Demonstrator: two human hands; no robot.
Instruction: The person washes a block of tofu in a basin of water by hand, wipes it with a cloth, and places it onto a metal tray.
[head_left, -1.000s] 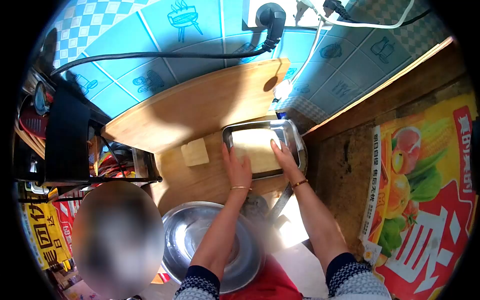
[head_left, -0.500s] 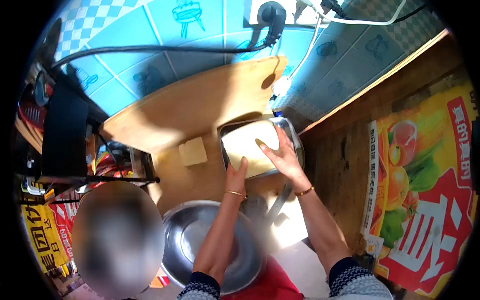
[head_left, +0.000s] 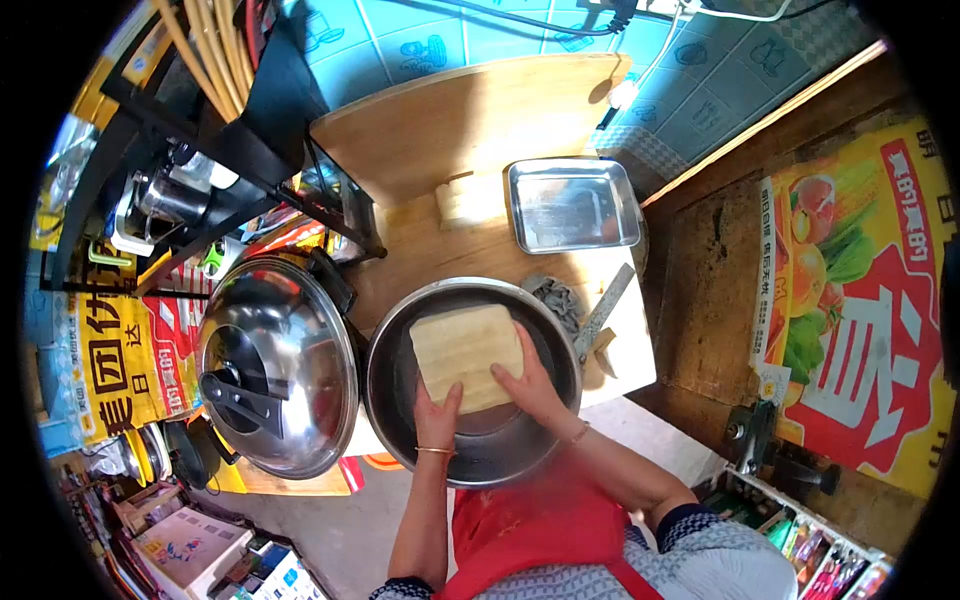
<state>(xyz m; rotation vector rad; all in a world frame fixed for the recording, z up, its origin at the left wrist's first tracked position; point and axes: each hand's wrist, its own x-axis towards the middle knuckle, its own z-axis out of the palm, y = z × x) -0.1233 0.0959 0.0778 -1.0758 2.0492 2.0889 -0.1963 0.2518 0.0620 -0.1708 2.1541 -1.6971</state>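
Observation:
A pale yellow rectangular slab point(head_left: 465, 345) with rounded corners is held over the wide steel basin point(head_left: 395, 400). My left hand point(head_left: 436, 418) grips its lower left edge, thumb on top. My right hand point(head_left: 534, 388) holds the right side, thumb also on the upper face. The fingers beneath are hidden, and I cannot tell whether the slab touches the basin's bottom. Behind the basin, a rectangular metal tray point(head_left: 574, 205) rests on the counter with no slab in it. A smaller pale block point(head_left: 465, 203) lies left of the tray in bright sunlight.
A large lidded pan point(head_left: 290, 350) stands left of the basin, below a black rack point(head_left: 250, 170). A grey cloth point(head_left: 553, 300) and a long flat metal blade point(head_left: 607, 308) lie to the right. A wooden board point(head_left: 450, 110) leans on the tiled wall.
Both hands have lifted the slab out of the metal tray and brought it toward me, over the basin. The view has shifted, showing more of the rack and pan.

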